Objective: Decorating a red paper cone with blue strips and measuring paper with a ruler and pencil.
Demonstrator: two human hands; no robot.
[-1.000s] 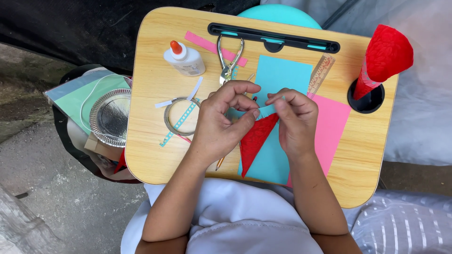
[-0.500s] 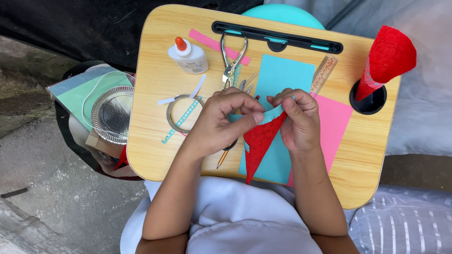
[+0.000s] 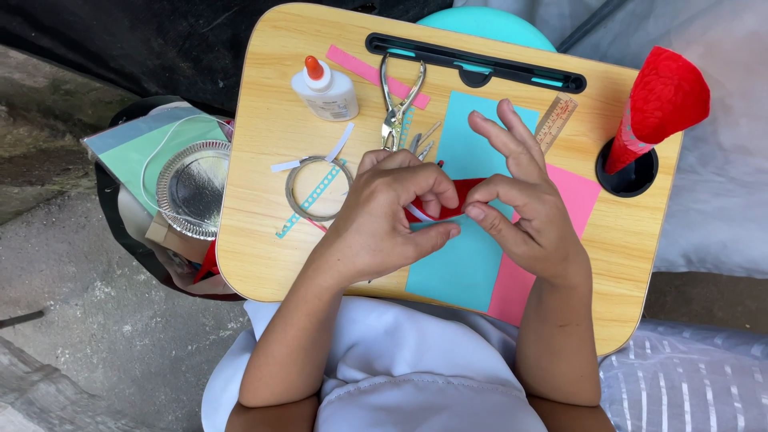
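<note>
Red paper (image 3: pixel 464 192) small and folded, mostly hidden, white strip (image 3: pixel 420 214) beneath it, pinched between left hand (image 3: pixel 392 216) and right hand (image 3: pixel 524 200), over teal sheet (image 3: pixel 456 264) on lap tray (image 3: pixel 264 160), 3 right fingers (image 3: pixel 500 132) spread.

Two hands pinch a red paper piece over a wooden lap surface.

The left hand (image 3: pixel 384 224) and right hand (image 3: pixel 524 204) meet on the red paper piece (image 3: pixel 448 200), thumbs and forefingers closed on it, the right hand's other fingers spread upward. Under both hands lie a teal sheet (image 3: pixel 460 264) and a pink sheet (image 3: pixel 576 200) on the surface (image 3: pixel 264 136). Beyond the left hand sit a hole punch (image 3: pixel 400 100), a glue bottle (image 3: pixel 326 90) and a ring (image 3: pixel 316 188); beyond the right, a wooden ruler (image 3: pixel 556 120) and a red cone (image 3: pixel 656 104).
</note>
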